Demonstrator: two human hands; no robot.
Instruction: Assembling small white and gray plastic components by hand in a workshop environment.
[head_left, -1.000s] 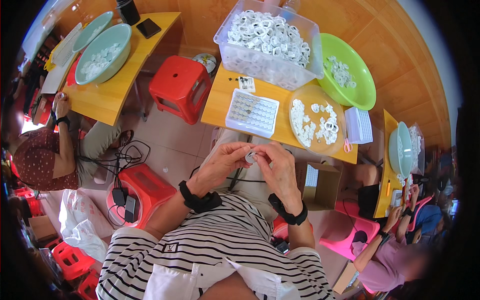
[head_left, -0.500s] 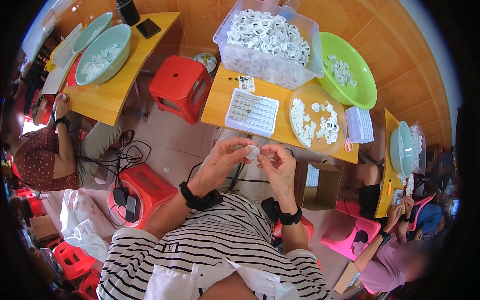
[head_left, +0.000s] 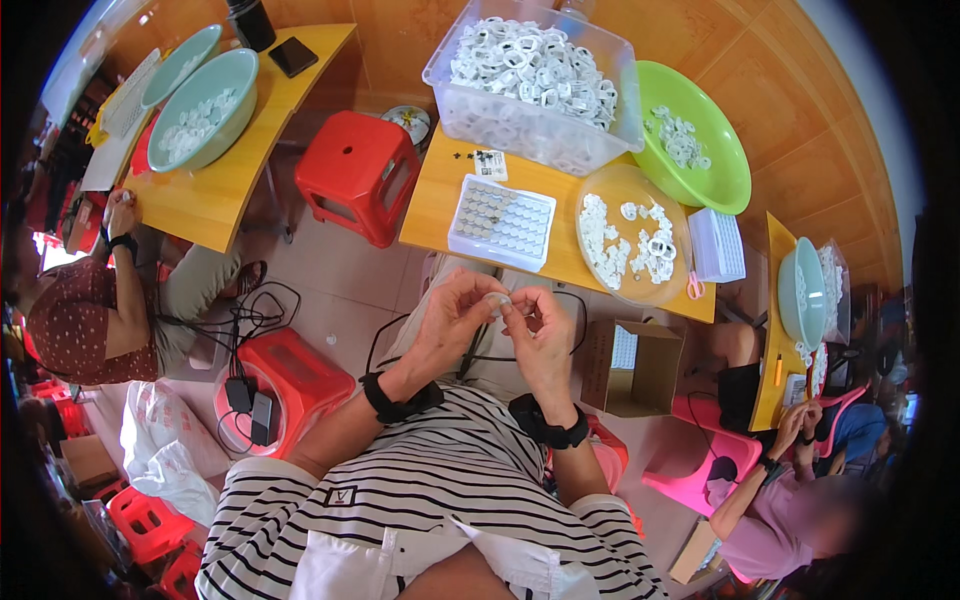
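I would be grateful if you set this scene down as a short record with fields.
Left hand: pinching a small whitish part, largely hidden
Right hand: pinching the same part
Work spot: short of the near edge of the yellow wooden table
Table, left: white rectangular tray
Table, right: round clear plastic dish with white pieces; pink-handled scissors beside it
Table, back: clear plastic bin heaped with white ring-shaped parts; lime-green round bowl on its right
Floor, left: red plastic stool
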